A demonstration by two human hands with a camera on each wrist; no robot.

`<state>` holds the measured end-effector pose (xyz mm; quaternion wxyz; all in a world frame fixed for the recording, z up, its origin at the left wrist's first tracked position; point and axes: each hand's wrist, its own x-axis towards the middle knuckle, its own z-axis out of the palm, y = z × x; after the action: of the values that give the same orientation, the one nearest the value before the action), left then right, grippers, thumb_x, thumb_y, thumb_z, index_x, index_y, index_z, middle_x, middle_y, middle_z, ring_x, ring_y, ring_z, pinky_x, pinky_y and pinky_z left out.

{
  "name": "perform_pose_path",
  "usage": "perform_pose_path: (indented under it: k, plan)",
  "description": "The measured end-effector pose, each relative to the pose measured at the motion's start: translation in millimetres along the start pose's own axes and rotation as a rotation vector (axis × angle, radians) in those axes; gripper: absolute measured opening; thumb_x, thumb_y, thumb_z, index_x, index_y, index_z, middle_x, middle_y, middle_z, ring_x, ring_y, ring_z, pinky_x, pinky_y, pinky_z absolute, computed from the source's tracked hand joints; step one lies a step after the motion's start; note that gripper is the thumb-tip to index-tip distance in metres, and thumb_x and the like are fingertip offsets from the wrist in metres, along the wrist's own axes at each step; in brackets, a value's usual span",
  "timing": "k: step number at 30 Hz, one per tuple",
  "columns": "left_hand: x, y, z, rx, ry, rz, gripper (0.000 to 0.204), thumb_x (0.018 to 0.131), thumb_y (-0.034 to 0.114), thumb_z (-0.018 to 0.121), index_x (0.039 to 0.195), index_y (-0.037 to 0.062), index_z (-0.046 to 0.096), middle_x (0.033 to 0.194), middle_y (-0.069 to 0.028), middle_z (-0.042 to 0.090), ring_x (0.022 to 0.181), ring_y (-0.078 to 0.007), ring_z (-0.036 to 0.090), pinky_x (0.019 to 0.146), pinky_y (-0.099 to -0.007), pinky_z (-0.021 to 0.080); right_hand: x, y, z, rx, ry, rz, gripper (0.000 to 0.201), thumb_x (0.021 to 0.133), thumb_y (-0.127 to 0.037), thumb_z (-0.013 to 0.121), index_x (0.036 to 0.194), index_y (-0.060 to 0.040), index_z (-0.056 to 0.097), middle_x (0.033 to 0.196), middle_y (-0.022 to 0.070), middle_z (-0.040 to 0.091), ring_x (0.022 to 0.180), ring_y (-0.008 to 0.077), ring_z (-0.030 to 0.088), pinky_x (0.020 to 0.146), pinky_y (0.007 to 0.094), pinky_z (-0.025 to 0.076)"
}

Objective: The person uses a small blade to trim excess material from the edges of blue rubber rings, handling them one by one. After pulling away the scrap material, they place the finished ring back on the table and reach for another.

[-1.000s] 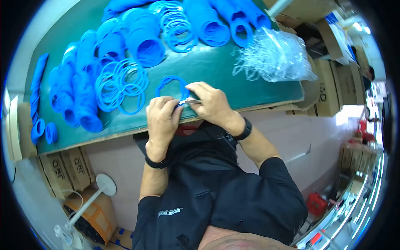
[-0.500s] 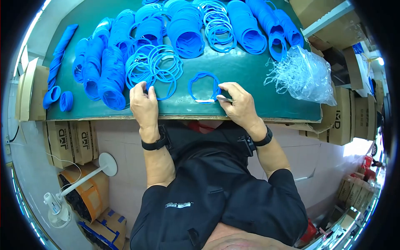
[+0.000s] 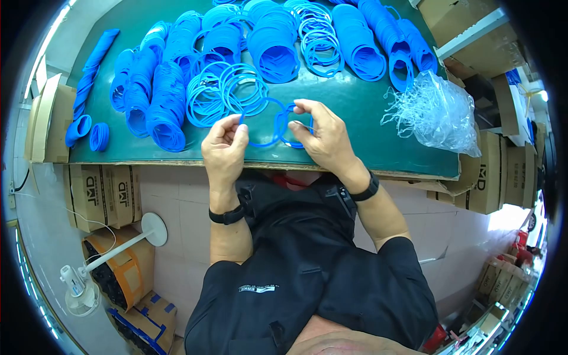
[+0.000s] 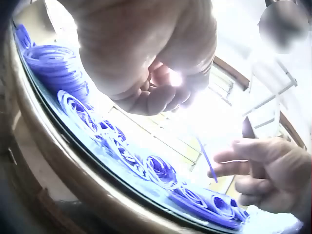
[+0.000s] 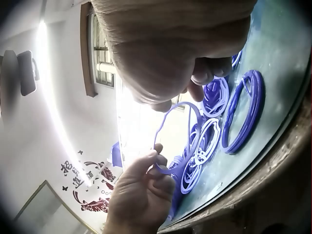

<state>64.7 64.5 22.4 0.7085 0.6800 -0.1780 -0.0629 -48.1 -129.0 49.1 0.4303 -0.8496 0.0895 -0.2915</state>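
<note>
My left hand (image 3: 223,145) pinches the left side of a thin blue ring (image 3: 263,144), raised over the green table. My right hand (image 3: 329,139) is at the ring's other side, thumb and forefinger near its edge. Between the right fingers is a slim metal tool (image 4: 247,127), its dark tip standing up in the left wrist view; its kind is unclear. Lying on the table below the right hand is a small bundle of blue rings (image 5: 257,107), partly covered by the fingers in the head view. A loose pile of blue rings (image 3: 204,109) lies just beyond the left hand.
Long stacks of blue rings (image 3: 272,56) line the back of the green table (image 3: 355,148). To the right sits a clear plastic bag (image 3: 447,115) with stringy scraps. Cartons (image 3: 94,195) stand below the table at left, beside a white fan (image 3: 77,290).
The left hand reached to the loose pile and came back right with a ring between its fingers. The right hand moved off the bundle's edge toward this ring. The head view has shifted.
</note>
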Motion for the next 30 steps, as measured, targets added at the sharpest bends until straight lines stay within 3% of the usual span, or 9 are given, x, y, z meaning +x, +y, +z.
perform_pose_path:
  k: [8, 13, 18, 21, 23, 27, 30]
  plan:
    - [-5.6, 2.5, 9.8, -0.181, -0.200, -0.091, 0.018, 0.100, 0.006, 0.071, 0.117, -0.0013, 0.072, 0.086, 0.0013, 0.066, 0.067, -0.0037, 0.056, 0.058, -0.0189, 0.043, 9.0, 9.8, 3.5, 0.134, -0.011, 0.076, 0.012, 0.093, -0.008, 0.073, 0.101, 0.0000, 0.070, 0.087, 0.0147, 0.070, 0.070, 0.0276, 0.067, 0.063, 0.0364, 0.052]
    - [-10.4, -11.6, 25.8, -0.158, -0.298, -0.151, 0.021, 0.103, 0.012, 0.070, 0.117, -0.0027, 0.072, 0.083, 0.0003, 0.068, 0.066, -0.0035, 0.057, 0.058, -0.0191, 0.044, 9.4, 27.3, -3.4, 0.111, -0.054, 0.170, 0.011, 0.093, -0.008, 0.072, 0.100, 0.0004, 0.071, 0.082, 0.0131, 0.069, 0.068, 0.0242, 0.066, 0.063, 0.0360, 0.051]
    - [-14.4, -14.7, 37.8, -0.230, -0.276, -0.176, 0.022, 0.103, 0.010, 0.069, 0.119, -0.0044, 0.071, 0.083, -0.0008, 0.069, 0.064, -0.0036, 0.058, 0.059, -0.0191, 0.046, 11.4, 35.7, -9.6, 0.138, -0.088, 0.266, 0.013, 0.093, -0.011, 0.072, 0.100, 0.0003, 0.071, 0.082, 0.0127, 0.069, 0.071, 0.0227, 0.067, 0.065, 0.0369, 0.053]
    - [-14.6, -15.1, 39.5, -0.228, -0.253, -0.203, 0.021, 0.102, 0.009, 0.069, 0.118, -0.0047, 0.071, 0.083, -0.0010, 0.069, 0.064, -0.0037, 0.059, 0.058, -0.0187, 0.046, 13.8, 37.1, -8.6, 0.094, -0.085, 0.169, 0.019, 0.093, -0.012, 0.072, 0.107, -0.0007, 0.069, 0.091, 0.0133, 0.069, 0.075, 0.0246, 0.069, 0.068, 0.0383, 0.054]
    - [-15.2, -16.2, 40.8, -0.199, -0.237, -0.199, 0.020, 0.102, 0.007, 0.069, 0.118, -0.0049, 0.072, 0.083, -0.0016, 0.070, 0.064, -0.0039, 0.059, 0.057, -0.0187, 0.046, 17.4, 19.0, -8.8, -0.166, 0.098, -0.060, 0.023, 0.094, -0.013, 0.071, 0.113, -0.0016, 0.064, 0.100, 0.0147, 0.067, 0.080, 0.0290, 0.069, 0.071, 0.0410, 0.055]
    - [-16.5, -14.6, 45.3, -0.229, -0.191, -0.206, 0.021, 0.101, 0.006, 0.068, 0.118, -0.0051, 0.072, 0.083, -0.0019, 0.070, 0.063, -0.0041, 0.059, 0.057, -0.0190, 0.047, 9.1, 1.3, -1.8, -0.093, -0.029, 0.004, 0.021, 0.095, -0.010, 0.067, 0.114, -0.0029, 0.060, 0.102, 0.0153, 0.064, 0.081, 0.0346, 0.068, 0.071, 0.0441, 0.055]
    - [-18.4, -14.1, 45.3, -0.217, -0.176, -0.210, 0.021, 0.101, 0.005, 0.068, 0.119, -0.0048, 0.072, 0.083, -0.0020, 0.070, 0.063, -0.0043, 0.060, 0.057, -0.0193, 0.047, 5.7, 6.7, 8.5, -0.201, -0.067, -0.144, 0.010, 0.094, -0.006, 0.066, 0.103, -0.0038, 0.062, 0.093, 0.0152, 0.062, 0.080, 0.0370, 0.066, 0.068, 0.0457, 0.054]
